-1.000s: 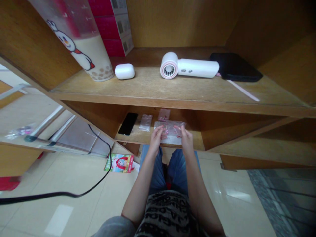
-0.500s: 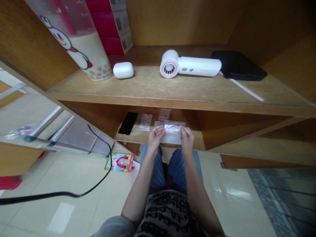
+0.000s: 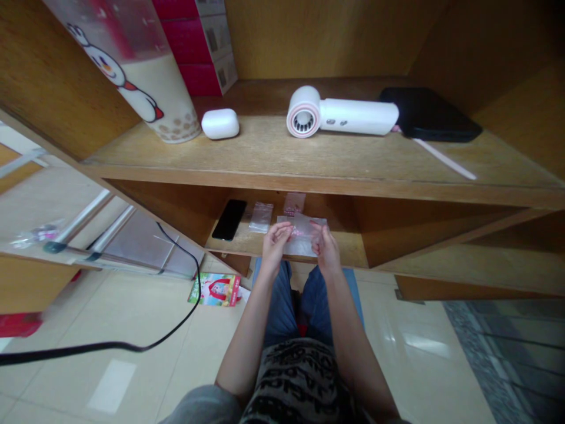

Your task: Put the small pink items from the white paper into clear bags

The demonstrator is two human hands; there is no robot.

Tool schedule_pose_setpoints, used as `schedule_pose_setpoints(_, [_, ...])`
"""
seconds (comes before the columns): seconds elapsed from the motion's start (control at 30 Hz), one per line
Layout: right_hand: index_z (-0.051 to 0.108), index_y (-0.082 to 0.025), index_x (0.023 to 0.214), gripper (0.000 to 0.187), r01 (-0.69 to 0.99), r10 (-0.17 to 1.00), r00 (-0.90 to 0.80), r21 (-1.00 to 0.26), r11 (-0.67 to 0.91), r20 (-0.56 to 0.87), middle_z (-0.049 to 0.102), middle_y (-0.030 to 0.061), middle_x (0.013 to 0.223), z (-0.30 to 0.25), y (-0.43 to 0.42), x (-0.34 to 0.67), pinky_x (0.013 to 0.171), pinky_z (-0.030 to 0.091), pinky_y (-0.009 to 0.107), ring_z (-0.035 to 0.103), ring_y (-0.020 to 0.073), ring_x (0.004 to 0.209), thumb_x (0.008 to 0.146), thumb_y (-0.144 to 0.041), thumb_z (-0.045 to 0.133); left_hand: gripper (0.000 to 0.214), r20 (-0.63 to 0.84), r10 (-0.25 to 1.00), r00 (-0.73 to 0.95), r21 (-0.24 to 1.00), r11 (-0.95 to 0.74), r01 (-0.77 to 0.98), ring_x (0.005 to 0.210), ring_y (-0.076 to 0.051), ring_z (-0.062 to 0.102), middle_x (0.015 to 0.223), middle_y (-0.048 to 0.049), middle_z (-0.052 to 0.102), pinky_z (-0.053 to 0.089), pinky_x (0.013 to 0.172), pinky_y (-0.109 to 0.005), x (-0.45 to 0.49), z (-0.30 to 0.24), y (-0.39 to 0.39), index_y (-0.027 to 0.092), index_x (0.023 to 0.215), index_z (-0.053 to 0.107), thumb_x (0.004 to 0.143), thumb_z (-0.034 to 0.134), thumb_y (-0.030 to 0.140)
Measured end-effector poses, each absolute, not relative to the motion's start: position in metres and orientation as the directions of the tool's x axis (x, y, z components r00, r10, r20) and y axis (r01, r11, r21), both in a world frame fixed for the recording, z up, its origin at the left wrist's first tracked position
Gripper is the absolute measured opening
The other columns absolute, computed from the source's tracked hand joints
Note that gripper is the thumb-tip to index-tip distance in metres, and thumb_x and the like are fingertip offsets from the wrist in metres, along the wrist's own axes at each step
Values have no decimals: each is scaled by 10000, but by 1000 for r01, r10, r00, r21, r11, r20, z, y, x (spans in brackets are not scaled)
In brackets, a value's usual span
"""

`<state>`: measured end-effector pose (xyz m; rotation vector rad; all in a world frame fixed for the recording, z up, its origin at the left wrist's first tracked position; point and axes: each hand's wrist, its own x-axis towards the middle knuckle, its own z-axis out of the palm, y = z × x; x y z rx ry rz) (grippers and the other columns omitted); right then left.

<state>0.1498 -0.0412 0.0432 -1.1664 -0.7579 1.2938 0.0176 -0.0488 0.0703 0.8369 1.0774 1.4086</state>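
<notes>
Over the lower shelf (image 3: 198, 242), my left hand (image 3: 275, 242) pinches one side of a small clear plastic bag (image 3: 302, 222). On its other side my right hand (image 3: 327, 247) is closed on the bag with thumb and fingers. Beneath the held bag lies another clear plastic sheet or bag (image 3: 302, 248), partly hidden by my hands. Just behind is a small pinkish clear packet (image 3: 294, 202). Left of my hands are a flat stack of clear plastic bags (image 3: 261, 217) and a black phone (image 3: 229, 219).
The upper shelf (image 3: 265, 154) overhangs my hands, carrying a milk tea cup (image 3: 170, 97), a white earbud case (image 3: 220, 124), a white handheld fan (image 3: 353, 116), a black pouch (image 3: 432, 115) and pink boxes (image 3: 192, 44). A black cable (image 3: 176, 325) and a colourful card (image 3: 215, 290) are at lower left.
My right hand has moved slightly left and turned, coming closer to my left hand. The clear bag between them now looks more raised and less stretched.
</notes>
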Motion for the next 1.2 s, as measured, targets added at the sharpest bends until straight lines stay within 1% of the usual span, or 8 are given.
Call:
schedule_pose_setpoints(0.13, [627,-234,990,466,-479,975,77,-866,-145,-207,537,-34,674,45,-42,146,326,199,191,264,35,376,751,-612,496,268,15,993,-121,965,-47,-259,728,-122,612,913,-54,676,467,718,-258,17,78,-53,186,914,633,779,593,413])
schedule_pose_setpoints(0.3, [605,-256,997,424,-520,981,36,-842,-146,-192,430,-69,562,47,-45,145,310,195,183,243,46,359,779,-598,483,246,178,978,-111,984,-180,-10,806,-145,596,918,-55,662,448,756,-266,17,84,-57,189,893,659,829,535,391])
schedule_pose_setpoints(0.4, [605,-257,993,407,-552,984,17,-822,-140,-179,407,-75,547,47,-45,145,307,181,175,238,43,355,779,-586,499,243,233,966,-112,971,-225,81,836,-149,584,929,-59,644,442,763,-257,17,85,-58,187,902,663,839,523,375])
schedule_pose_setpoints(0.6, [620,-217,962,399,-625,974,-5,-760,-179,-226,389,-86,519,45,-46,144,304,170,154,227,27,351,746,-551,575,251,164,976,-143,985,-155,73,756,-122,586,914,-48,635,459,705,-228,17,83,-53,178,970,607,825,540,372])
schedule_pose_setpoints(0.73, [626,-179,843,348,-666,958,-9,-713,-219,-286,401,-90,496,44,-47,139,308,166,144,229,12,350,727,-506,623,268,104,988,-116,992,-94,89,613,-84,566,841,-18,625,461,608,-200,18,81,-48,176,996,559,785,589,339])
schedule_pose_setpoints(0.87, [602,-174,750,298,-730,933,-69,-620,-288,-353,375,-98,460,44,-48,138,296,135,138,188,7,328,743,-472,618,258,118,987,-105,989,-108,97,561,-73,560,794,-1,633,457,563,-182,19,82,-46,185,1023,518,790,574,278])
schedule_pose_setpoints(1.07, [557,-181,715,261,-814,909,-169,-465,-347,-382,351,-108,448,40,-48,141,286,128,128,182,5,306,767,-434,594,215,156,983,-92,979,-142,148,572,-81,574,808,-20,636,476,559,-188,18,80,-46,173,989,567,799,560,271])
schedule_pose_setpoints(1.2, [522,-190,697,247,-824,910,-232,-427,-372,-345,356,-108,448,38,-48,143,278,124,127,177,10,299,792,-415,564,210,160,984,-80,977,-146,153,564,-79,571,825,-26,641,486,552,-192,14,77,-45,169,964,601,796,567,289])
